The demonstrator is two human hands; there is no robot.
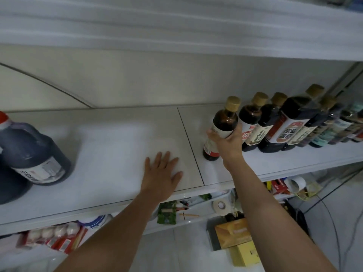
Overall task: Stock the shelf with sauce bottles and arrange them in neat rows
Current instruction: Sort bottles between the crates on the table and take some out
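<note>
Dark brown glass sauce bottle (225, 120), tan screw cap, white label with a red band near the base; right of centre in the frame, base down on the white shelf (110, 146), at the left end of a row. Gripped round its middle by right hand (228, 143), thumb on the bottle's left side, fingers curled round its right. Just beside it, running toward the right edge of the frame, row of bottles (275, 126): dark contents, tan caps, mixed labels, packed side by side, blurred at the far end. Left hand (163, 173) at centre frame, palm flat on the shelf near its front edge, fingers straight and spread, holding nothing; apart from the bottle. At the left edge of the frame, large dark jug (37, 154) with handle, red cap and white label, on the same shelf; second dark container (11, 185) below it, partly cut off. Upper frame: white upper shelf (176, 26), blurred. Lower frame, below the shelf: roll of white tape (221, 205), green packet (167, 213), red and white packets (55, 240), yellow boxes (235, 236).
</note>
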